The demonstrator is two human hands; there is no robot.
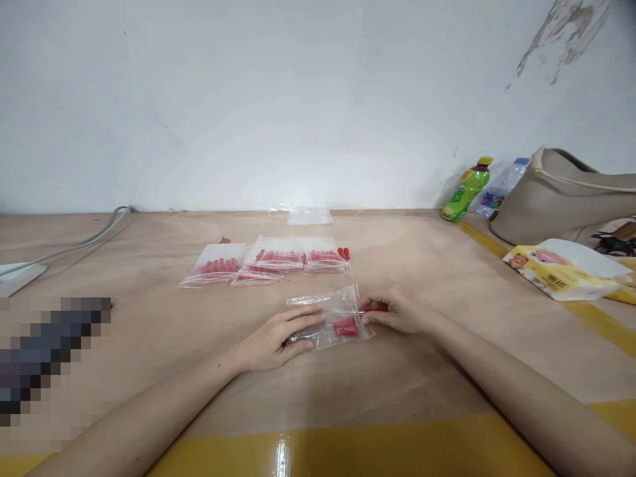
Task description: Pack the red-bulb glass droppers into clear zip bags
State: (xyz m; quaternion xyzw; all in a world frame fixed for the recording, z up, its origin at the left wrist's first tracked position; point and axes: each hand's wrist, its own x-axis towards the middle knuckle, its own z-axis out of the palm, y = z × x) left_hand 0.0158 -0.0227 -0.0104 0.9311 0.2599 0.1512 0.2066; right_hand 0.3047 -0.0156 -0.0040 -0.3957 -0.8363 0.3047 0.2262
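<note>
A clear zip-lock bag lies flat on the wooden table, with a few small red pieces inside near its right end. My left hand rests on the bag's left part, fingers stretched out and apart. At the bag's right end, where the zip strip runs, my right hand pinches a small red piece between thumb and fingers. Beyond the hands lie several filled zip-lock bags of red pieces, partly overlapping. Two loose red pieces sit at their right edge.
A flat clear bag lies by the wall. To the right stand a green bottle, a clear bottle, a beige bag and a yellow tissue pack. A grey cable crosses the left; a blurred dark object lies nearer.
</note>
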